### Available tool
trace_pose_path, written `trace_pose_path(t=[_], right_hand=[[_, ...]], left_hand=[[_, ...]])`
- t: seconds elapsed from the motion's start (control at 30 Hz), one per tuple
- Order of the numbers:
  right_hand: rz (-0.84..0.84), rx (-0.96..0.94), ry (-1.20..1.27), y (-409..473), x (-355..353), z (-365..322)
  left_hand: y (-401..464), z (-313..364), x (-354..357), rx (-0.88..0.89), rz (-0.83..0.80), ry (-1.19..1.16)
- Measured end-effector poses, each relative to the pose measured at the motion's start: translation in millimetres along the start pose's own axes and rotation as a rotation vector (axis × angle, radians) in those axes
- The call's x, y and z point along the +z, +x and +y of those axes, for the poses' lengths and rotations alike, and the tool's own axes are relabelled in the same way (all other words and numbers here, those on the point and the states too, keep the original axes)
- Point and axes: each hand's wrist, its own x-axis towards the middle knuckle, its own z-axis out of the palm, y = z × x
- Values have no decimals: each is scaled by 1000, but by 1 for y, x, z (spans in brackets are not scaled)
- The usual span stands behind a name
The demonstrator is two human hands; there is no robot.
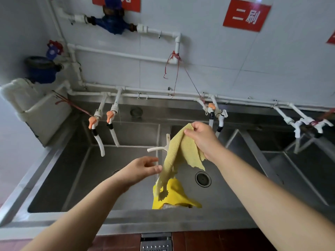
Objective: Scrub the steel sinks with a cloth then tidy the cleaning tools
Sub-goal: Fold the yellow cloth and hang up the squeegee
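My right hand (pixel 203 136) pinching pale cloth (pixel 178 151) above the sink (pixel 126 217) divider, left hand (pixel 143 169) fingers relaxed beside its hanging edge, yellow rag (pixel 176 194) near the front rim.

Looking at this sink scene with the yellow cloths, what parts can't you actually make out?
Head view, the only one:
- Bright yellow cloth: its top is covered by the pale cloth that the right hand pinches.
- White hook: its right part is behind the pale cloth.
- Left basin drain: behind the left hand.
- Red signs: the top-left and far-right ones are cut by the frame edges.
- Right taps: blurred.
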Motion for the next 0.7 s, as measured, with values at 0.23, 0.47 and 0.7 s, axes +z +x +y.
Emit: trace_pose_path(t=[0.23, 0.47, 0.7], right_hand=[[19, -34, -25, -12, -3, -18], [16, -67, -212, -27, -24, -19], [9, -63, -278, -35, -22, -11]], left_hand=[[8, 8, 18, 146, 150, 278], [5, 4, 1, 105, 161, 194], [-6, 3, -15, 48, 54, 43]])
